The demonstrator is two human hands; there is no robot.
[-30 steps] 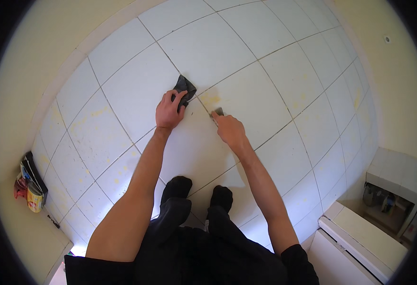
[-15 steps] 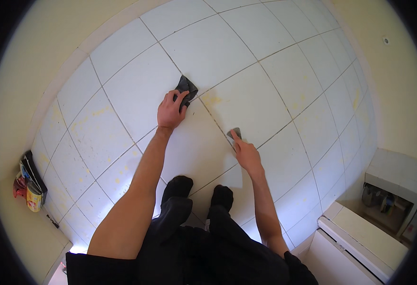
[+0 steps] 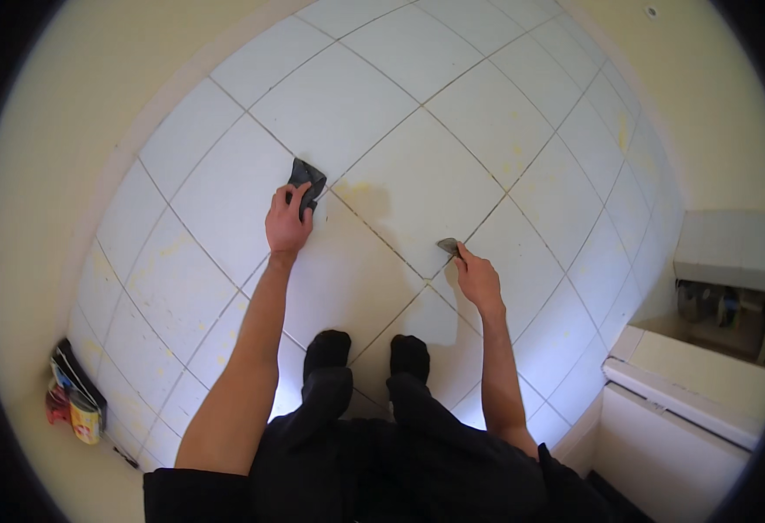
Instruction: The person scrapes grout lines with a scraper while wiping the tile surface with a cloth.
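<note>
My left hand (image 3: pixel 290 221) is closed on a folded dark cloth (image 3: pixel 309 178), which lies against the white tiled floor (image 3: pixel 374 83) beside a grout crossing. Farther right and a little nearer, my right hand (image 3: pixel 478 281) grips a small scraper (image 3: pixel 448 247) with a grey fan-shaped blade. The blade points left, close above a tile; whether it touches cannot be seen. Its handle is mostly hidden in the fingers. Between the hands a yellow smear (image 3: pixel 360 199) marks the tile just right of the cloth.
Yellow specks dot other tiles. By the left wall stand a yellow can (image 3: pixel 86 418), a red item (image 3: pixel 57 404) and a black bag-like thing (image 3: pixel 79 373). A white cabinet (image 3: pixel 674 414) and an open niche (image 3: pixel 722 315) with things inside are at right. My black-socked feet (image 3: pixel 326 350) stand near.
The scraper has shifted right across the floor, and its blade has turned to point left. The cloth stays near the same grout crossing while the whole view has turned and shifted.
</note>
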